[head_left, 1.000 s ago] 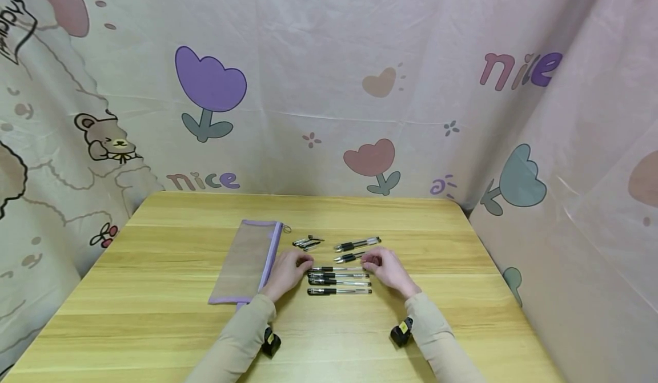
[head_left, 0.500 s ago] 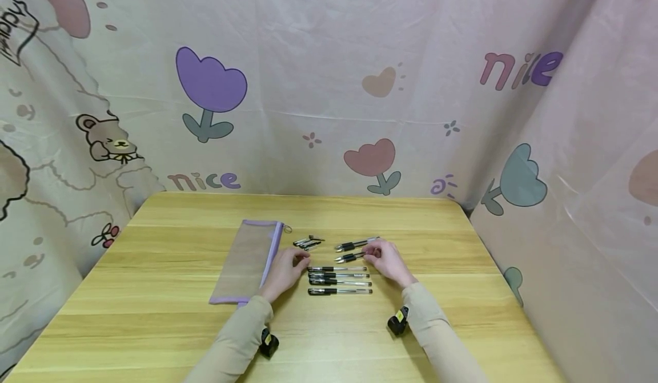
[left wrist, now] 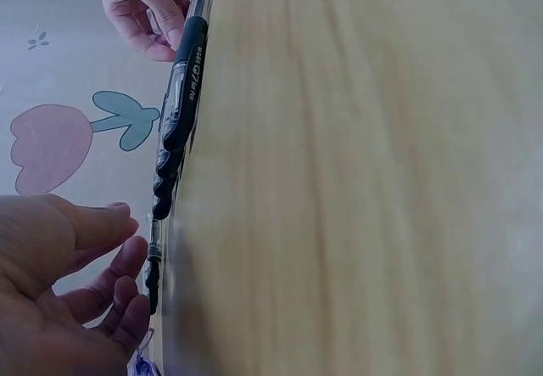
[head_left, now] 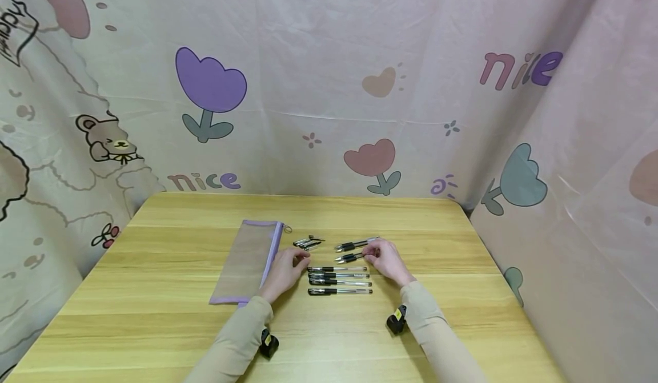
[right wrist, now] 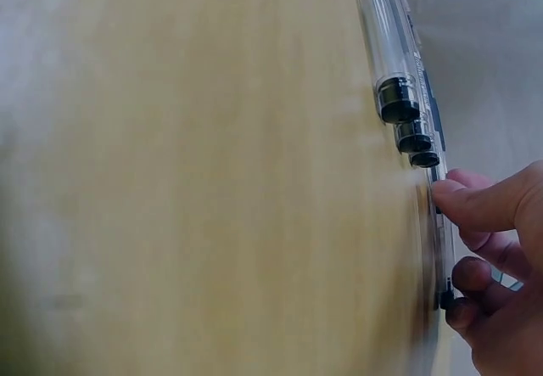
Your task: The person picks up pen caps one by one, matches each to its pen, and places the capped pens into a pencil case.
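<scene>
Several capped gel pens point(head_left: 340, 283) lie in parallel on the table, black grips and caps to the left. Beyond them lie two uncapped gel pens, a farther one point(head_left: 352, 246) and a nearer one point(head_left: 349, 258). My right hand point(head_left: 388, 263) pinches the rear end of the nearer uncapped pen, hiding its tail; in the right wrist view, the thumb point(right wrist: 475, 206) rests against a clear barrel. My left hand point(head_left: 284, 271) rests by the capped ends of the row, fingers loosely bent, holding nothing. In the left wrist view, a gap shows between its thumb and fingers point(left wrist: 127, 261).
Left of my left hand lies a flat mesh zipper pouch point(head_left: 247, 263) with purple edging. Several loose black pen caps point(head_left: 307, 243) sit beyond that hand. A patterned curtain point(head_left: 308, 86) hangs behind the wooden table point(head_left: 154, 326).
My right hand has moved slightly up and away from the end of the capped row to the uncapped pens' tails. The left hand has shifted slightly left, off the nearest capped pen.
</scene>
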{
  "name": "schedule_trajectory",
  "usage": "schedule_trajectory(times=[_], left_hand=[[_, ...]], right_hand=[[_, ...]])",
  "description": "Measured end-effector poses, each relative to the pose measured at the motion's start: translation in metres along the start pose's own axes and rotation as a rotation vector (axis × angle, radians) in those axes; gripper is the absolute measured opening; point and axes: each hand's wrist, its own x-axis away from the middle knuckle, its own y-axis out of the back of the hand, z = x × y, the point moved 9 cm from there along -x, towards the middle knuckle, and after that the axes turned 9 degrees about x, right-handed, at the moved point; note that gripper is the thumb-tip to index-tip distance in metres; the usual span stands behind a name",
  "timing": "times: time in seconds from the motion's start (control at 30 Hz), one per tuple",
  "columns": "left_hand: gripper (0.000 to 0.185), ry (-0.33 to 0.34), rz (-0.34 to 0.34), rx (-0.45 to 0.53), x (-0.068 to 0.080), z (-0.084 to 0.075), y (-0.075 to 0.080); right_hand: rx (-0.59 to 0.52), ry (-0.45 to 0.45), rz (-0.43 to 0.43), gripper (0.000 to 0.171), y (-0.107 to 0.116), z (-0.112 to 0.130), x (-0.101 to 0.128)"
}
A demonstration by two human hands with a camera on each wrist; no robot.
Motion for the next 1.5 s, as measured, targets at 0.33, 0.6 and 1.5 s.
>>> schedule_trajectory(times=[0.33,0.6,1.5], left_hand=[[0.012,-0.027,-0.009,-0.010,0.0008,-0.0028,0.0015],[0.011,-0.025,-0.016,-0.014,0.0030,-0.0024,0.0024],[0.012,-0.047,-0.029,-0.013,0.0049,-0.0035,0.0042]], right_hand=[[0.015,-0.010,0.006,0.015,-0.0016,0.0006,-0.0019],[0.054,0.002,0.019,0.014,-0.0021,0.0011,-0.0022],[0.139,0.038,0.065,0.008,-0.0051,0.0011,-0.0052]])
